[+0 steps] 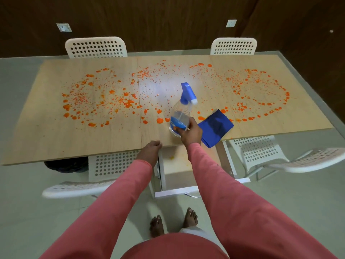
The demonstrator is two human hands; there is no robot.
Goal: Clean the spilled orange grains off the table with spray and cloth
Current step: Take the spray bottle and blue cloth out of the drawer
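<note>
Orange grains and blobs (pixel 112 94) lie scattered in ring shapes across the wooden table (pixel 56 135). My right hand (pixel 190 134) grips the lower body of a clear spray bottle (pixel 180 116) with a blue trigger head, tilted above the table's front middle. A folded blue cloth (pixel 216 128) lies on the table just right of that hand, overhanging the front edge. My left hand (pixel 151 149) rests at the table's front edge with fingers curled, holding nothing.
White perforated chairs stand at the far side (pixel 96 47) (pixel 233 46) and near side (pixel 112 163) (pixel 261 152). An open white drawer (pixel 179 171) sticks out under the table between my arms. My bare feet stand on the pale floor.
</note>
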